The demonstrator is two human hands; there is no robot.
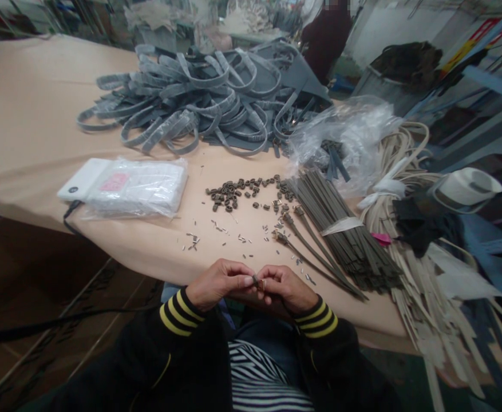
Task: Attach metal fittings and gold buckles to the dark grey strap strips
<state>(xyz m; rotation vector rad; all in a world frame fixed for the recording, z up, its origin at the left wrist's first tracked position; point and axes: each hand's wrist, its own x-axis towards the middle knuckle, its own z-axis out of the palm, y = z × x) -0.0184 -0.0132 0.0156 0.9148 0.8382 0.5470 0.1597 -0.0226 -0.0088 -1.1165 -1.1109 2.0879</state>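
Note:
Above the table's front edge, my left hand (224,281) and my right hand (288,287) meet fingertip to fingertip, both closed in a pinch. Between them is the end of a dark olive buckle strap (256,281), with a gold-coloured glint of metal by the right fingers. Most of it is hidden by my fingers. Just beyond my hands, small metal staples (244,238) are scattered. Farther back lies a loose pile of olive strap loops (229,191). Several olive straps with gold buckles (296,243) lie to the right of the pile.
A tied bundle of olive straps (340,229) lies right, beside cream straps (399,154) and a clear plastic bag (349,131). Grey straps (199,97) are heaped at the back. On the left sit a plastic-wrapped white pack (147,186) and a white device with a cable (83,178).

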